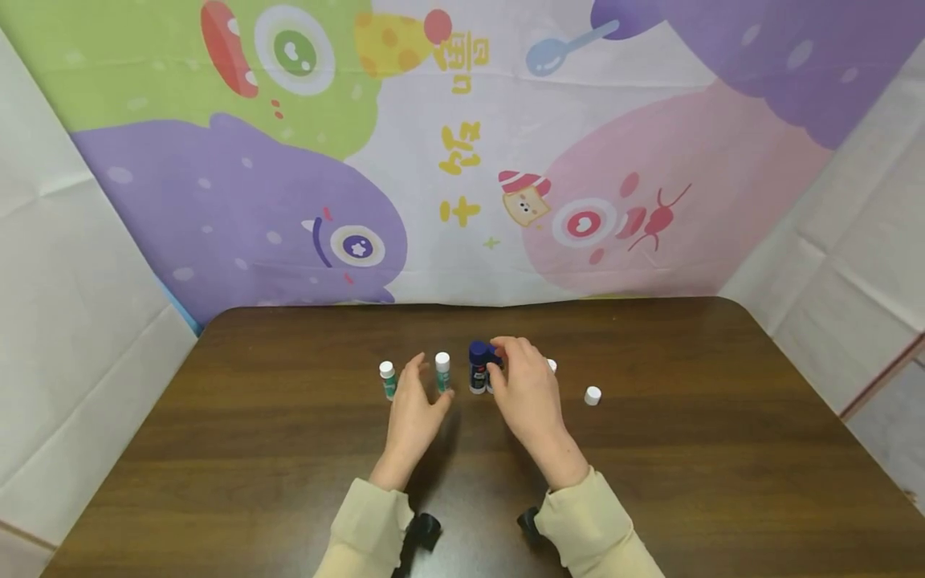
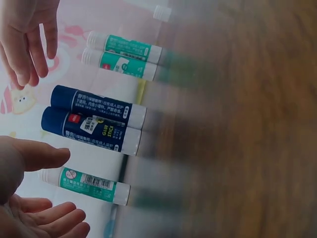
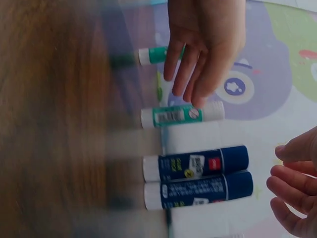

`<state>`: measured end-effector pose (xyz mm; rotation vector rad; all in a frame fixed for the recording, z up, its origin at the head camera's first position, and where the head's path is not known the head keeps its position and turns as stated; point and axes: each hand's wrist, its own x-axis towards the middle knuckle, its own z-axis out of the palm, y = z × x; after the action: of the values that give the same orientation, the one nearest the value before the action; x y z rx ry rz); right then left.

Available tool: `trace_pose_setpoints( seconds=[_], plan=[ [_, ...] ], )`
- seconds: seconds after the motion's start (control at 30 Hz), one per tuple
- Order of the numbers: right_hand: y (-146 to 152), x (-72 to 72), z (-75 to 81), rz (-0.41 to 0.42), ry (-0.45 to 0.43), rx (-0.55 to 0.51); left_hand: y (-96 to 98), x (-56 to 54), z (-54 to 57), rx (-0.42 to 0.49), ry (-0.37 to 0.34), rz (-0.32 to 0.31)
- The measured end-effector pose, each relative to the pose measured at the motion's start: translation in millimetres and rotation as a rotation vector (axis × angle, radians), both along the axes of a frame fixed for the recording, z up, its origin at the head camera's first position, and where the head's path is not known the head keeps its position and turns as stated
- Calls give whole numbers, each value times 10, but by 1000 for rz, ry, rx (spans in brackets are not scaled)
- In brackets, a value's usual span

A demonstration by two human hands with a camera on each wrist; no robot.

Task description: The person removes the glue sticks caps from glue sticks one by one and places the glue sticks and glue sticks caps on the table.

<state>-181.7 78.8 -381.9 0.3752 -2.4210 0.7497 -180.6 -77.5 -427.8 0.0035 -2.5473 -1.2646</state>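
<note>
Two dark blue glue sticks [image 1: 478, 369] stand upright side by side at mid-table. My right hand [image 1: 529, 385] is just right of them, fingers loosely bent and thumb apart; a gap shows between its fingertips and the blue caps in the right wrist view. My left hand [image 1: 415, 413] is by a green glue stick [image 1: 443, 372] with a white top, its thumb and fingers spread and nothing gripped. Further left stands another green glue stick [image 1: 389, 381], partly behind that hand. Two more green glue sticks [image 2: 128, 67] stand together beyond the blue pair, mostly hidden by my right hand in the head view.
A small white cap [image 1: 592, 396] sits on the brown wooden table [image 1: 672, 474], right of my right hand. Behind the table's far edge hangs a cartoon-printed cloth [image 1: 462, 265]. White cloth panels [image 1: 65, 321] flank both sides.
</note>
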Motion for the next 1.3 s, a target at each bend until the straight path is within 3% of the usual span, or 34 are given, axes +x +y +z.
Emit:
trace_pose_setpoints(
  seconds=[0.43,0.73,0.83,1.03,1.3],
  plan=[
    [-177,-2,-70,96,-44,50,-62,-48,-32,51,-92,-41],
    [-282,-35,-160,150,-122,107,-49,-101,-106,162,-141,-88],
    [-315,-41,-185,158,-144,109,-33,-110,-145,200,-146,-100],
    [-383,-77,-202,190,-143,111,-14,-135,-221,277,-105,-54],
    [-421,-151,-225,216,-181,118,-38,-164,-235,284,-108,-63]
  ],
)
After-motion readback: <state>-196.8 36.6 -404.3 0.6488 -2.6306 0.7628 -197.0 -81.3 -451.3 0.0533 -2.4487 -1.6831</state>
